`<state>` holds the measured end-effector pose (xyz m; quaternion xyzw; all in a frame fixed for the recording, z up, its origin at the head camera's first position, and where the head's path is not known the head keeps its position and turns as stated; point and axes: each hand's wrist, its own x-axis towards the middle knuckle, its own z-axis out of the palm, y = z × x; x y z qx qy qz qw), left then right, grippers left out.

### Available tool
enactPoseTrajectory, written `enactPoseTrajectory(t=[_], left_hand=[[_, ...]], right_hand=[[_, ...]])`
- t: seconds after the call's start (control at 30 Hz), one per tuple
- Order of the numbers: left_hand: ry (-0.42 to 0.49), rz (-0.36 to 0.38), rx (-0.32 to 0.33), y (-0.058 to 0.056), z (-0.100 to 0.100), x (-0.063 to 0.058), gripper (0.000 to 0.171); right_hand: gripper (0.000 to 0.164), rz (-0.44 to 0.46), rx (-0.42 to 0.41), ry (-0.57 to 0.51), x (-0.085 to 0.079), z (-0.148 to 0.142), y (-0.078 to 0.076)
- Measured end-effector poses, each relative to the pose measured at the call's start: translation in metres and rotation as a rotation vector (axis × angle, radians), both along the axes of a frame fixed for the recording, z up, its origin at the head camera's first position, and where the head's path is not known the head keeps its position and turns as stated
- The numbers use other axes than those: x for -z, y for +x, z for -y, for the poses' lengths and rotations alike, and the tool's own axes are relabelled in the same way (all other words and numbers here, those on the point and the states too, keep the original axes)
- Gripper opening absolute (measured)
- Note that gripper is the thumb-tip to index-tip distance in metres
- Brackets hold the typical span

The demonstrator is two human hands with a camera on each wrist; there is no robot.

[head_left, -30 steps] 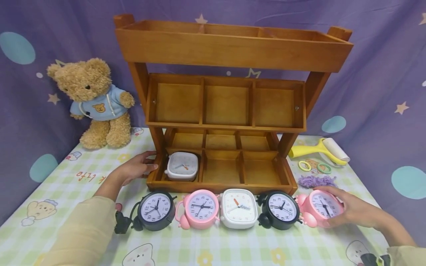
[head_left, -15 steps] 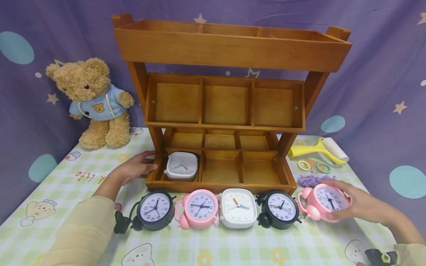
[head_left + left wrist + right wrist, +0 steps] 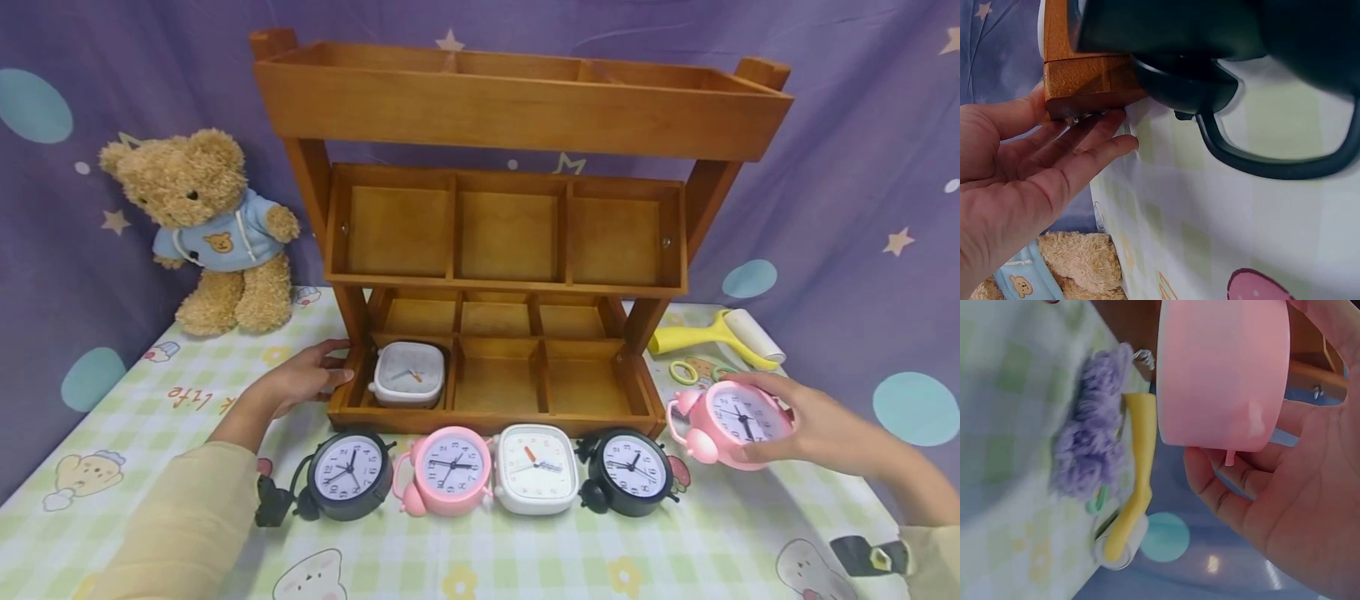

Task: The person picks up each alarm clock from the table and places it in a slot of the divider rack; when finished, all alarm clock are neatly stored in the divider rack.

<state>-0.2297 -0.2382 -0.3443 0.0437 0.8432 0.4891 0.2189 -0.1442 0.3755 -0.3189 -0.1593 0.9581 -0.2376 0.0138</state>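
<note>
A pink twin-bell alarm clock (image 3: 742, 421) is held up off the table by my right hand (image 3: 821, 425), thumb and fingers round its case. The right wrist view shows that clock's pink side (image 3: 1222, 375) close up. My left hand (image 3: 311, 379) rests against the left end of the wooden shelf (image 3: 501, 427), with fairly straight fingers (image 3: 1094, 153) touching its side. In the shelf's lower left compartment lies a white square clock (image 3: 409, 375). Before the shelf lie a black alarm clock (image 3: 351, 475), a pink alarm clock (image 3: 452, 472), a white square clock (image 3: 536, 469) and another black alarm clock (image 3: 632, 472) in a row.
A teddy bear (image 3: 210, 233) in a blue hoodie sits at the back left. Right of the shelf lie a yellow-handled lint roller (image 3: 716, 337), a yellow ring (image 3: 682, 372), a green ring (image 3: 1097, 500) and a purple fluffy bundle (image 3: 1094, 428).
My right hand has lifted the pink alarm clock from the right end of the row, moving it up and slightly right. The left hand has stayed at the shelf's side.
</note>
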Motion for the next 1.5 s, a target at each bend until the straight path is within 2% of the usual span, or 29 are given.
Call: enactPoseTrajectory(t=[0.13, 0.4, 0.57, 0.73, 0.9, 1.17, 1.5], left_hand=[[0.004, -0.001, -0.001, -0.001, 0.001, 0.001, 0.067], [0.005, 0.002, 0.005, -0.002, 0.002, 0.002, 0.067], [0.005, 0.006, 0.005, -0.002, 0.003, 0.002, 0.067], [0.01, 0.001, 0.002, -0.001, 0.004, 0.002, 0.067], [0.019, -0.013, -0.004, 0.0, 0.002, 0.002, 0.067], [0.016, -0.029, 0.006, 0.003, 0.001, 0.003, 0.065], [0.003, -0.033, -0.004, 0.002, 0.001, 0.001, 0.064]], right_hand=[[0.085, -0.022, -0.02, 0.01, -0.012, 0.012, -0.005], [0.077, -0.081, -0.129, -0.011, -0.026, 0.041, -0.017], [0.075, -0.038, -0.145, -0.019, -0.034, 0.063, -0.023], [0.079, -0.044, -0.17, 0.015, -0.04, 0.083, -0.032], [0.083, -0.011, -0.174, 0.038, -0.045, 0.103, -0.038], [0.083, 0.061, -0.173, 0.087, -0.048, 0.139, -0.053], [0.085, 0.085, -0.165, 0.095, -0.048, 0.186, -0.073]])
